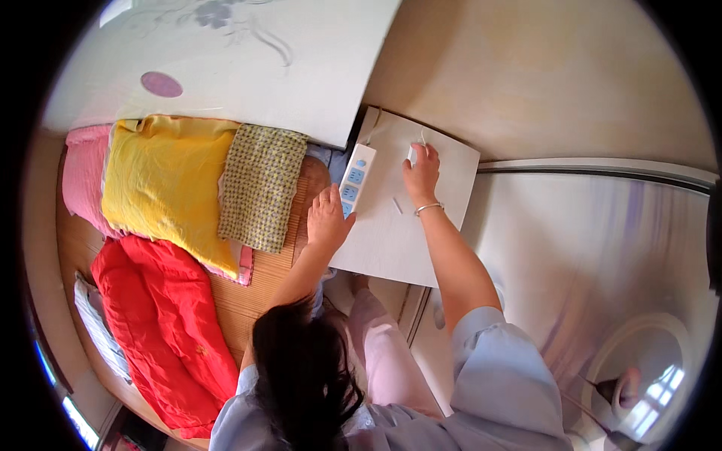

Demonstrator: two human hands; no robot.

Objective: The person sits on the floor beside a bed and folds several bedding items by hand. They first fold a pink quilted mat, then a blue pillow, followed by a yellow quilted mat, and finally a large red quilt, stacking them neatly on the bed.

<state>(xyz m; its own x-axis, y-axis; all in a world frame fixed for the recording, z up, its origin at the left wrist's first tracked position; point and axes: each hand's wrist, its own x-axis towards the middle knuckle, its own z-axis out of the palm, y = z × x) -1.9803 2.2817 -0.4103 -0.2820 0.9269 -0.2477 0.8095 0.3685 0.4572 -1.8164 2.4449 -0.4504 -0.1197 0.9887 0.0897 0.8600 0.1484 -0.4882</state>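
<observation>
A white power strip [365,160] with blue socket faces lies lengthwise along the left side of a pale bedside cabinet top [389,248]. My left hand [328,220] is at its near end, fingers along the left edge and thumb across the near end, covering part of the lowest socket. Over on the right of the top, my right hand [423,172] has its fingers curled around a small white object [412,153], mostly hidden. A thin white cord [423,134] runs behind those fingers. Between my hands lies a short, slim white stick [397,206].
Left of the cabinet is a bed with a bamboo mat [248,304], a yellow pillow [169,180], a patterned cloth [262,186] and a red quilt [163,321]. A white headboard [254,84] rises behind. Sliding wardrobe doors [564,237] with a round mirror [648,377] flank the right.
</observation>
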